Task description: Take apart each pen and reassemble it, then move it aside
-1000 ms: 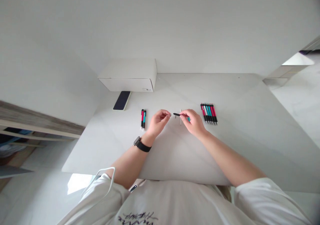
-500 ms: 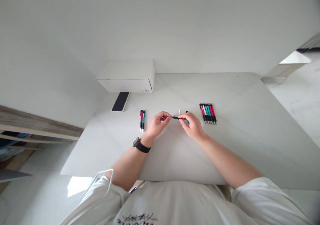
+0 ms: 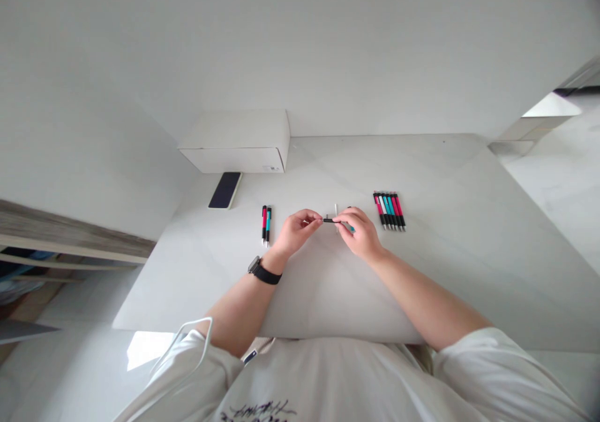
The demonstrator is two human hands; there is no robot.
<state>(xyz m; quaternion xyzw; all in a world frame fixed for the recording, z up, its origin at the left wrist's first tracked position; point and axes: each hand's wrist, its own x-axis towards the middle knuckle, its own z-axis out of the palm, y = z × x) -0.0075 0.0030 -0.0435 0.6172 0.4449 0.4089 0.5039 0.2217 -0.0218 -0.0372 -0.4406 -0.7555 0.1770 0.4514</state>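
Observation:
Over the middle of the table, a short black pen barrel section (image 3: pixel 329 221) lies level between my hands. My left hand (image 3: pixel 295 231) is closed at its left end, thumb and forefinger pinched; any small tip there is hidden by the fingers. The right end is pinched by my right hand (image 3: pixel 360 234). Just beyond stands out a thin white stick like a refill (image 3: pixel 336 209), partly behind the right fingers. A teal pen part (image 3: pixel 351 228) lies under my right hand, mostly covered. A tiny dark piece (image 3: pixel 327 216) shows behind the black section.
Left of my hands, a red pen (image 3: pixel 264 225) and a teal pen (image 3: pixel 268 227) lie side by side. To the right is a row of several pens (image 3: pixel 389 211). A phone (image 3: pixel 225 190) lies before a white box (image 3: pixel 237 159) at the back left of the table (image 3: pixel 347 297).
My left fingertips have closed in against the left end of the black section, and the small silvery bit seen there before is now covered. The pens on the table have not moved.

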